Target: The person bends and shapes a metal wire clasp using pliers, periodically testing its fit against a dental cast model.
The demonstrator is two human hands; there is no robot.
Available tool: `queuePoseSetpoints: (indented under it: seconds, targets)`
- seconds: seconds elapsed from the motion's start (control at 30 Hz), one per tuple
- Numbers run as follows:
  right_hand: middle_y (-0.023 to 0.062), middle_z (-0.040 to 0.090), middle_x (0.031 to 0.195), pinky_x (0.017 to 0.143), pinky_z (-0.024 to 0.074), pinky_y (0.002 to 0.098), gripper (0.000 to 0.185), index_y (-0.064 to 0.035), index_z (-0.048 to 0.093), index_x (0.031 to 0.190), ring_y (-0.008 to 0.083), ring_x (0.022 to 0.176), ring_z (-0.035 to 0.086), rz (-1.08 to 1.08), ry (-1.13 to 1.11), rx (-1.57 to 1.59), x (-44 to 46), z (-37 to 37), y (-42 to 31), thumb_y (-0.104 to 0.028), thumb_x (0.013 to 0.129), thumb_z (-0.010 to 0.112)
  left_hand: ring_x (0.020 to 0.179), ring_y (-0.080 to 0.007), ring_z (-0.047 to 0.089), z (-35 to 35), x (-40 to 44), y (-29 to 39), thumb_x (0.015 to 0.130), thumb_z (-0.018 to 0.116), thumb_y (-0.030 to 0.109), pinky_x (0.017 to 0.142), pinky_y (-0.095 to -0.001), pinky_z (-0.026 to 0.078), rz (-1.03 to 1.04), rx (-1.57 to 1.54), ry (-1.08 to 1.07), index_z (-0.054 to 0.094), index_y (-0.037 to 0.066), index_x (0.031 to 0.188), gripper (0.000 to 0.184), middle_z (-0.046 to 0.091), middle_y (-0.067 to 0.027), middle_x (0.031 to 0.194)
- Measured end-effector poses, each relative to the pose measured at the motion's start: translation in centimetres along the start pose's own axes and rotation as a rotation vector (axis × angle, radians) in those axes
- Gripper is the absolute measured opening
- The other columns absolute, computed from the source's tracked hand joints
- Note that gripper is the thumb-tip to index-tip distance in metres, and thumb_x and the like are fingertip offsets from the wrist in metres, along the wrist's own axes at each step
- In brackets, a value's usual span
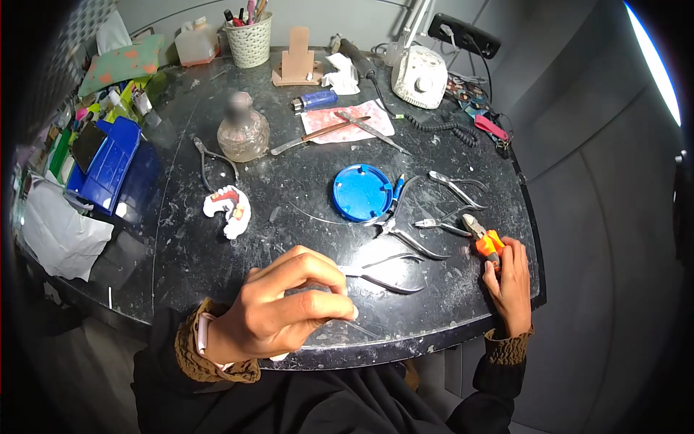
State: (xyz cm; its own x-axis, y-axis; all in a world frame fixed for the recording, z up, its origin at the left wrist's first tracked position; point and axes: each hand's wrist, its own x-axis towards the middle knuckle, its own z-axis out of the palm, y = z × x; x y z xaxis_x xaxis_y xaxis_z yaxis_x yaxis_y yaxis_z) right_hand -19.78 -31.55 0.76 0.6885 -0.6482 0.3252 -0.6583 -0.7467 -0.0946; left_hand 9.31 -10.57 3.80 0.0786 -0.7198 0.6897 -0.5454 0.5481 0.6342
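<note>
The orange-handled diagonal cutters (486, 239) are located at the right side of the desk (303, 173), near its edge, with the head directed away from the person and slightly left. The right hand (510, 278) has its grip closed around the rear of the handles, thumb on the left side, fingers on the right. Whether the cutters touch the desk cannot be determined.

Immediately left of the cutters lie small pliers (426, 223); beyond these, another pair of pliers (452, 189) lies with its handles toward the right. Larger pliers (391, 226) rest beside a round blue dish (362, 192). This group occupies the space between the cutters and the dish.

The left hand (293, 304) is at the near edge, fingers bent, with the grip nearly closed at the fingertips. A faint thin line shows just beside it; whether the grip has hold of anything cannot be determined. This hand obstructs the view of the head of the nearest pliers (390, 286).

Farther left, a dental cast (242, 224) sits near a glass bottle (243, 141). Behind the dish, two hand tools cross on a pink-stained pad (314, 119), with a blue lighter (315, 100) at its upper left. A white control unit (419, 77) stands at the rear; its coiled cord (448, 132) extends rightward across the desk.
</note>
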Motion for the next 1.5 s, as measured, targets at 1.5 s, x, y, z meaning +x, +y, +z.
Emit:
queuePoseSetpoints:
  seconds: [1.5]
  targets:
    - [0.0075, 0.057, 0.095, 0.072, 0.0454, 0.035, 0.031, -0.0053, 0.055, 0.074, 0.024, 0.083, 0.055, -0.66, -0.219, 0.532, 6.6, 0.2, -11.3, -0.031, 0.074, 0.073, 0.079, -0.0264, 0.061, -1.5, -0.1, -0.1, 0.056, 0.061, -0.007, 0.066, -0.0314, 0.051, -0.029, 0.124, 0.133, 0.068, 0.007, 0.085, 0.032, 0.057, -0.0097, 0.085]
